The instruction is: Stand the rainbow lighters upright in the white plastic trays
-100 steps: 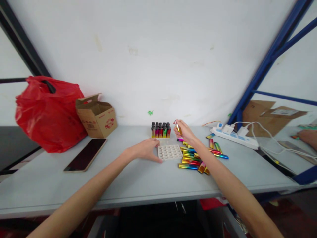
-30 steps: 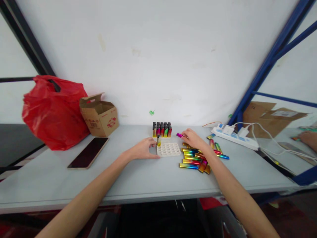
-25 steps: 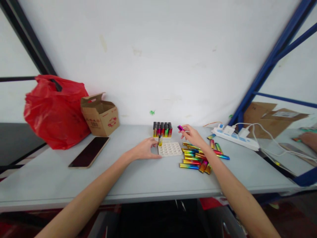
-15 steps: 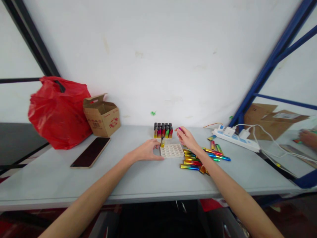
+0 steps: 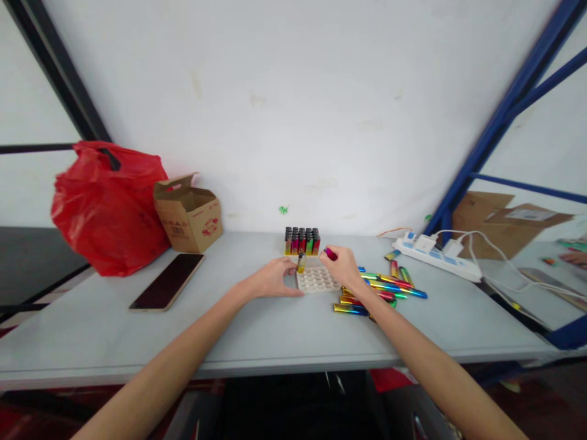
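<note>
A white tray (image 5: 316,280) with rows of round holes lies on the table. My left hand (image 5: 275,278) grips its left side, thumb at the near corner and fingers at the far one. One yellow lighter (image 5: 301,263) stands upright at the tray's far left corner, close to my fingertips. My right hand (image 5: 342,267) is closed on a purple lighter (image 5: 329,253), held tilted above the tray's far right part. Behind the tray stands a block of upright lighters (image 5: 302,242) with black tops. Shiny multicoloured lighters (image 5: 351,309) lie in a loose pile, partly hidden by my right forearm.
On the left are a phone (image 5: 167,282), an open cardboard box (image 5: 189,217) and a red plastic bag (image 5: 110,211). A white power strip (image 5: 438,259) with plugs and cables lies on the right, near a blue metal frame (image 5: 488,134). Another person's hand (image 5: 575,257) shows at the far right.
My right hand has moved slightly nearer and lower with the purple lighter, its back turning upward. My left hand stays on the tray. The other person's hand has shifted toward the right edge.
</note>
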